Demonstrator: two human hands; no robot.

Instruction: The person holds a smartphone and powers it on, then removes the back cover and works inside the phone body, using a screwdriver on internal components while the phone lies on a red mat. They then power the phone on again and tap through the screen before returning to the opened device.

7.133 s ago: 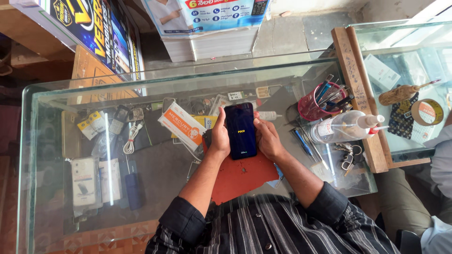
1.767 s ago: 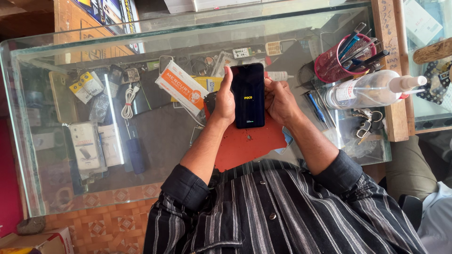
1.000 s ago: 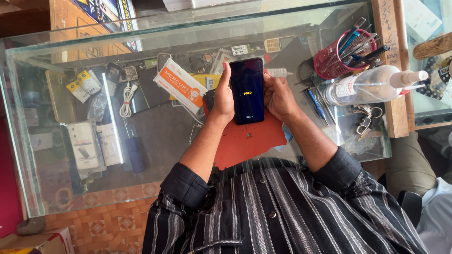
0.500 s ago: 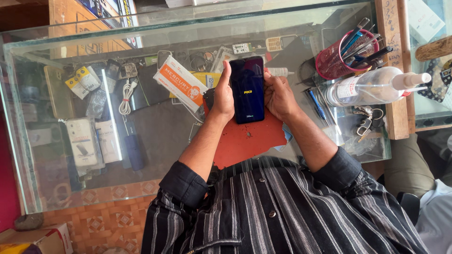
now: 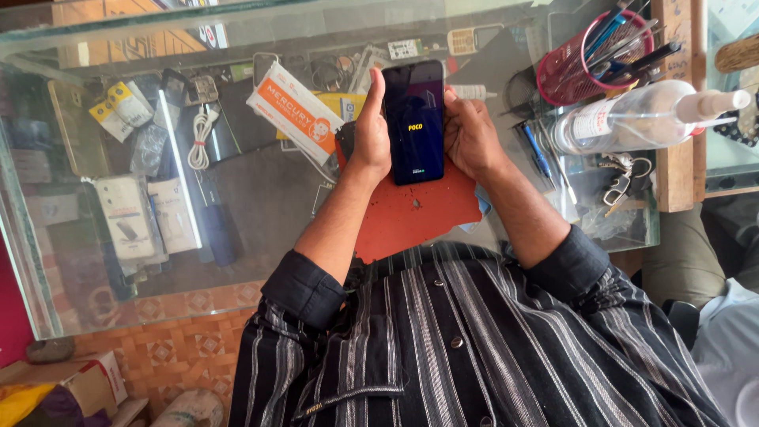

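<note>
Both hands hold a dark smartphone (image 5: 414, 119) upright above a glass counter (image 5: 261, 198). My left hand (image 5: 370, 138) grips its left edge, thumb along the side. My right hand (image 5: 470, 134) wraps the right edge. The screen is dark with a small yellow logo in its middle. An orange-red mat (image 5: 411, 217) lies on the glass under the phone and wrists. My striped dark shirt fills the bottom of the view.
A pink mesh holder (image 5: 589, 59) full of pens and tools stands at the upper right, with a clear spray bottle (image 5: 632, 119) lying beside it and keys (image 5: 621, 170) below. An orange-and-white box (image 5: 294, 111), a white cable (image 5: 202, 138) and several packets lie left. Another person's leg (image 5: 696, 253) is at right.
Seven seconds ago the screen showed a lit blue page; now it is dark with a yellow logo. Over the last second the hands and phone have barely moved.
</note>
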